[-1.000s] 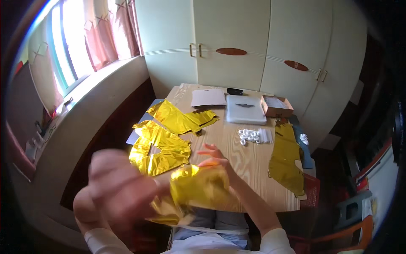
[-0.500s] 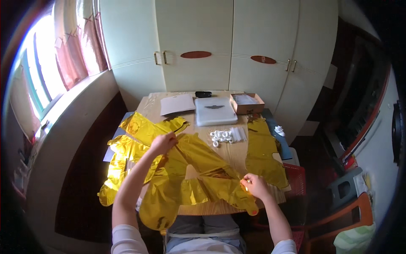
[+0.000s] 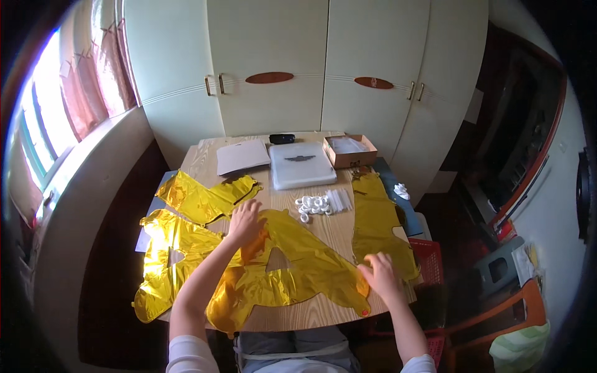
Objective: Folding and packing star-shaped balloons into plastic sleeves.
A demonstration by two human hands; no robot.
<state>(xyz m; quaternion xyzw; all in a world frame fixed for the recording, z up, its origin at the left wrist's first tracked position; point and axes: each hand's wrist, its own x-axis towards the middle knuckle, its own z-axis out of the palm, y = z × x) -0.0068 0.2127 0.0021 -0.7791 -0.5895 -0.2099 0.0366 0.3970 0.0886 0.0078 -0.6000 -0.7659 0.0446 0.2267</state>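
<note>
A flat, uninflated gold foil balloon with a three-cornered opening lies spread over the near part of the table. My left hand is over its upper left edge, fingers stretched and nothing gripped. By the balloon's right end is my right hand, its fingers apart and holding nothing. More flat gold foil shapes lie on the left: one piece behind my left wrist and a shiny one beside my forearm. Another gold foil balloon stretches along the right side.
White rings and pale strips lie mid-table. Behind them are a translucent white case, grey card, a black object and a cardboard box holding plastic bags. A red basket and wooden chair stand right.
Both hands have let go of the balloon. Its raised foil has settled flatter on the table. My left hand has opened, and my right hand's fingers have spread. The view has shifted slightly.
</note>
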